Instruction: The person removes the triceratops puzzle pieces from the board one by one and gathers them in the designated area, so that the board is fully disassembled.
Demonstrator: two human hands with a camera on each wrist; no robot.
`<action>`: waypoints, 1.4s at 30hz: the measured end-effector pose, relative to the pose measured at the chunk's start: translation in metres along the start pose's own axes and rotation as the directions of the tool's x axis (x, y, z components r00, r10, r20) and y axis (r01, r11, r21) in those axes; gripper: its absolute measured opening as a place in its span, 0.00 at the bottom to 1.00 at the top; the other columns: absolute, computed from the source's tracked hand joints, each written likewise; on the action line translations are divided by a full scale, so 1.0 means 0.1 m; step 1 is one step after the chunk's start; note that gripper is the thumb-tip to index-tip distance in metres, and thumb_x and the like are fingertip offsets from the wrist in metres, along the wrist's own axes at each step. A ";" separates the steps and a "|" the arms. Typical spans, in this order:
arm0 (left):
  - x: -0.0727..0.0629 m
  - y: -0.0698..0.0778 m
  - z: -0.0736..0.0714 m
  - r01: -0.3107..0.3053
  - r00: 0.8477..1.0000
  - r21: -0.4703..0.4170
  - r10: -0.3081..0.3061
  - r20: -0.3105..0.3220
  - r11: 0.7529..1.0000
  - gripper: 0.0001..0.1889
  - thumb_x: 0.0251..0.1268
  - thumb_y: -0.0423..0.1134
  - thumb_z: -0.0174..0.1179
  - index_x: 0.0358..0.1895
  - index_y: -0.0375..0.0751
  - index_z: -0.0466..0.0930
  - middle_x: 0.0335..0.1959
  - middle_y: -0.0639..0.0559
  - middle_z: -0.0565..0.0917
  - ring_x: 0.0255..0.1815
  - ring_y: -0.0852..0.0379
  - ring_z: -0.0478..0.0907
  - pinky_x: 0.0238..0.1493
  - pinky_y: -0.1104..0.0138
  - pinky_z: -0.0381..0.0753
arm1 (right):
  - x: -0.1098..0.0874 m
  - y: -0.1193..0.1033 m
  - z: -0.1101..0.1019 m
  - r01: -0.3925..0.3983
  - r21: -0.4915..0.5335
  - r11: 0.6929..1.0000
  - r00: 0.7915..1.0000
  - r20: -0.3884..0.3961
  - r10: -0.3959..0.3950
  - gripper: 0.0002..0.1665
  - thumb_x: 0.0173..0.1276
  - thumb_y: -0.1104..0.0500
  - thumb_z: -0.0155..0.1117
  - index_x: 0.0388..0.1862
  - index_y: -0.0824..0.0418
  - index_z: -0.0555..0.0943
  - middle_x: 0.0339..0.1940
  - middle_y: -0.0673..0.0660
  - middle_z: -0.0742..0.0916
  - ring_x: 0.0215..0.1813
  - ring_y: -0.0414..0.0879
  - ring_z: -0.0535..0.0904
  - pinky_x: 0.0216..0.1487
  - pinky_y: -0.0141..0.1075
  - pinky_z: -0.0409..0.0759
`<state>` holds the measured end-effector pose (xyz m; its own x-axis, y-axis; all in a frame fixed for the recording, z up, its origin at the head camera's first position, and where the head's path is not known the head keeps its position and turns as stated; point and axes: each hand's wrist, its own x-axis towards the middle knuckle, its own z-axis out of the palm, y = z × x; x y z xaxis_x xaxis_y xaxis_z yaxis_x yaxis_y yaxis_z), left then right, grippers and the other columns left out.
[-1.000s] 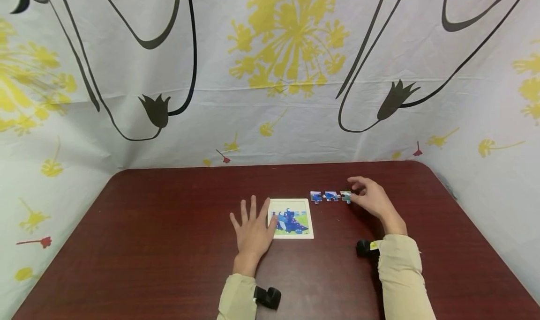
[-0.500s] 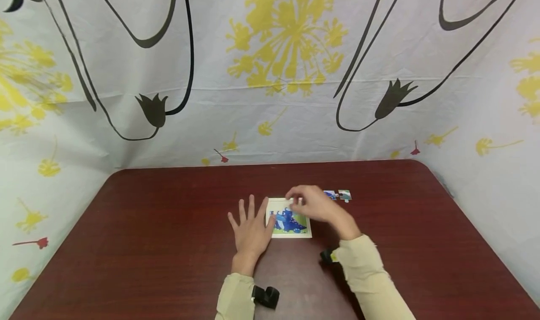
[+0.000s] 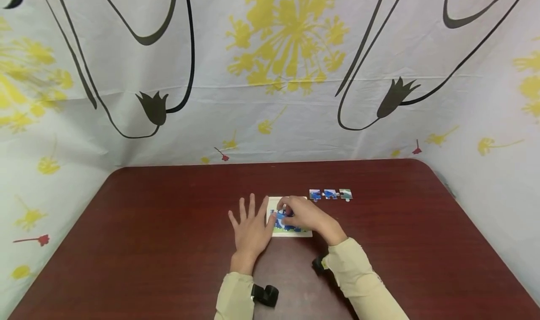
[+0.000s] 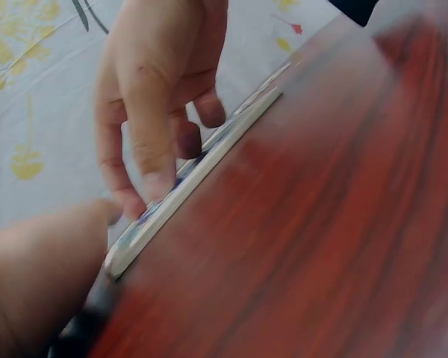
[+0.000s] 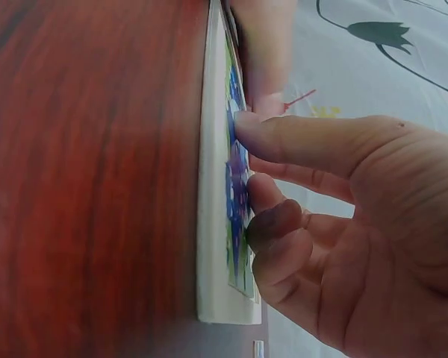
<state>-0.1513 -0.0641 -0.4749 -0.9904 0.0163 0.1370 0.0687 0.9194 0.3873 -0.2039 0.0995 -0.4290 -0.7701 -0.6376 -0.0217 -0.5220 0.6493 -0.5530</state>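
A small jigsaw puzzle in a cream frame [image 3: 291, 234] lies flat on the table, its blue creature picture partly covered by hands. My left hand [image 3: 253, 233] is spread flat beside it, the thumb resting over the frame's left edge. Above the picture my right hand [image 3: 305, 213] reaches down with bent fingers. Its thumb [image 5: 265, 134] and index finger touch the puzzle surface, their tips apart in the left wrist view. No lifted piece shows between them. Three loose puzzle pieces, the left one [image 3: 315, 195], the middle one [image 3: 330, 194] and the right one [image 3: 345, 195], lie in a row.
The dark red wooden table [image 3: 147, 235] extends on both sides of the puzzle. A white patterned cloth [image 3: 253, 114] hangs behind its far edge. Black wrist cameras sit on both sleeves, one at the left wrist [image 3: 266, 295].
My right hand has left the rightmost loose piece and moved left onto the framed puzzle, lowering its fingers to the picture. The left hand keeps its place. The loose pieces stay in their row.
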 end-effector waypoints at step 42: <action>-0.01 -0.06 -0.04 -0.032 0.998 -0.105 0.038 0.052 0.994 0.38 0.59 0.62 0.52 0.72 0.54 0.57 0.73 0.42 0.49 0.73 0.39 0.35 0.61 0.37 0.28 | -0.01 -0.06 0.00 0.076 -0.126 0.989 0.993 -0.076 -0.087 0.12 0.58 0.64 0.68 0.37 0.55 0.75 0.25 0.46 0.78 0.26 0.37 0.73 0.28 0.33 0.72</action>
<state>-0.1500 -0.0711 -0.4742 -0.9920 0.0715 0.1041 0.1128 0.8719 0.4765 -0.2000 0.0969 -0.4254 -0.7477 -0.6579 0.0899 -0.6216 0.6459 -0.4433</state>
